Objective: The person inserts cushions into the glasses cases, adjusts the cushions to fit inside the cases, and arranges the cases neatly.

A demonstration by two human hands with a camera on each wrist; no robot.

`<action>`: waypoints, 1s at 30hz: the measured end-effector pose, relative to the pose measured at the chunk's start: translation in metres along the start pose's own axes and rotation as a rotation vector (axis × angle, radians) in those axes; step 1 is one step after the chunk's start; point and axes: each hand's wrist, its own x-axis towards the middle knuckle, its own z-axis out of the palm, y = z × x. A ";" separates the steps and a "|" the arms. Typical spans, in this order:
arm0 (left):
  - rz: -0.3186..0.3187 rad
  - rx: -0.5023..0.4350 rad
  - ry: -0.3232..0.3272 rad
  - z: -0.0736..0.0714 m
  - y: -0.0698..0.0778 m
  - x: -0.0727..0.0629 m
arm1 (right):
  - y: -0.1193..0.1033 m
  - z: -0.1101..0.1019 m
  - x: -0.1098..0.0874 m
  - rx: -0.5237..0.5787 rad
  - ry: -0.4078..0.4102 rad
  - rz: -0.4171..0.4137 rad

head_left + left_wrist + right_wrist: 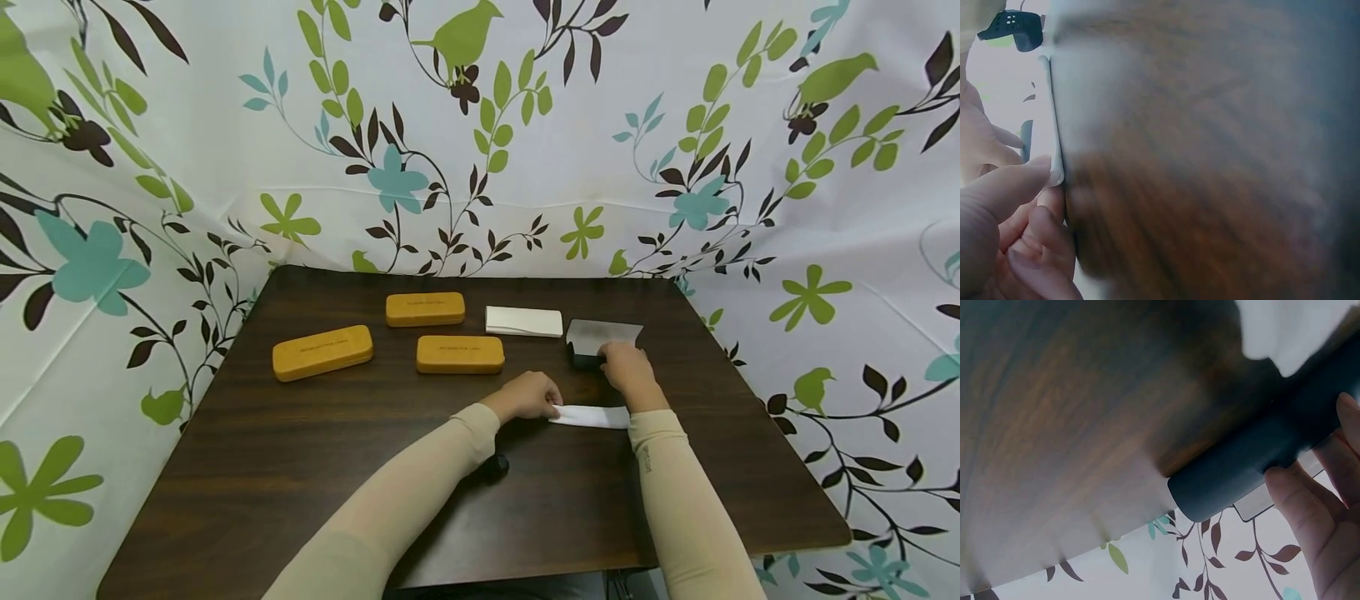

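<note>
My left hand pinches the near end of a narrow, folded white strip lying low over the dark table. In the left wrist view, thumb and fingers close on the end of this strip. My right hand is at a bench scraper with a flat metal blade and a thick black handle. The right wrist view shows fingertips gripping that handle, the blade partly hidden behind it. The strip's right end meets my right sleeve in the head view.
Three mustard-yellow cases stand on the table: one at left, one at the back, one in the middle. A cream folded sheet lies left of the scraper. Patterned curtain borders the table's back and sides.
</note>
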 end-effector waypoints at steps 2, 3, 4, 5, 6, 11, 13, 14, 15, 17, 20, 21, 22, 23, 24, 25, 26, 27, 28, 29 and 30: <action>-0.002 -0.004 0.003 0.000 -0.001 -0.001 | -0.002 0.000 -0.001 -0.003 0.000 -0.001; -0.004 -0.006 0.004 0.000 -0.001 -0.001 | -0.003 0.000 -0.002 -0.004 -0.001 -0.001; -0.005 -0.009 0.006 0.000 -0.001 -0.002 | -0.004 0.000 -0.003 -0.005 -0.002 -0.003; -0.007 -0.014 0.007 -0.001 -0.001 -0.003 | -0.006 -0.001 -0.003 0.000 -0.007 0.000; -0.009 -0.017 0.008 -0.001 -0.001 -0.003 | -0.007 -0.001 -0.004 0.003 -0.012 0.000; -0.015 -0.022 0.013 -0.002 -0.001 -0.007 | -0.010 0.000 -0.007 0.010 -0.030 -0.002; -0.017 -0.027 0.015 -0.002 -0.001 -0.008 | -0.011 0.000 -0.008 0.005 -0.027 -0.007; -0.017 -0.029 0.016 -0.002 -0.001 -0.009 | -0.012 0.000 -0.009 0.006 -0.026 -0.006; -0.015 -0.028 0.018 -0.003 -0.002 -0.009 | -0.012 0.000 -0.009 0.010 -0.024 -0.003; -0.011 -0.025 0.021 -0.003 -0.002 -0.010 | -0.013 0.001 -0.010 0.010 -0.024 -0.007; -0.005 -0.016 0.022 -0.002 -0.003 -0.012 | -0.014 0.002 -0.011 0.018 -0.028 -0.007; -0.002 -0.013 0.022 -0.002 -0.003 -0.012 | -0.015 0.002 -0.012 0.013 -0.028 -0.013; -0.002 -0.015 0.021 -0.002 -0.004 -0.013 | -0.016 0.002 -0.012 0.009 -0.030 -0.015; -0.002 -0.018 0.021 -0.002 -0.004 -0.013 | -0.017 0.003 -0.013 0.005 -0.029 -0.016; -0.001 -0.021 0.020 -0.002 -0.004 -0.014 | -0.018 0.002 -0.013 0.006 -0.028 -0.013; 0.000 -0.024 0.020 -0.002 -0.005 -0.015 | -0.019 0.002 -0.014 0.003 -0.028 -0.011; 0.000 -0.028 0.019 -0.002 -0.005 -0.015 | -0.021 0.002 -0.015 0.001 -0.028 -0.009; 0.001 -0.031 0.020 -0.002 -0.006 -0.016 | -0.022 0.002 -0.015 -0.001 -0.028 -0.007; 0.001 -0.036 0.020 -0.003 -0.007 -0.017 | -0.024 0.001 -0.016 0.003 -0.028 -0.003; 0.003 -0.039 0.019 -0.003 -0.007 -0.018 | -0.026 0.001 -0.017 0.003 -0.028 -0.004; 0.006 -0.040 0.018 -0.003 -0.008 -0.018 | -0.028 0.001 -0.018 0.002 -0.029 -0.005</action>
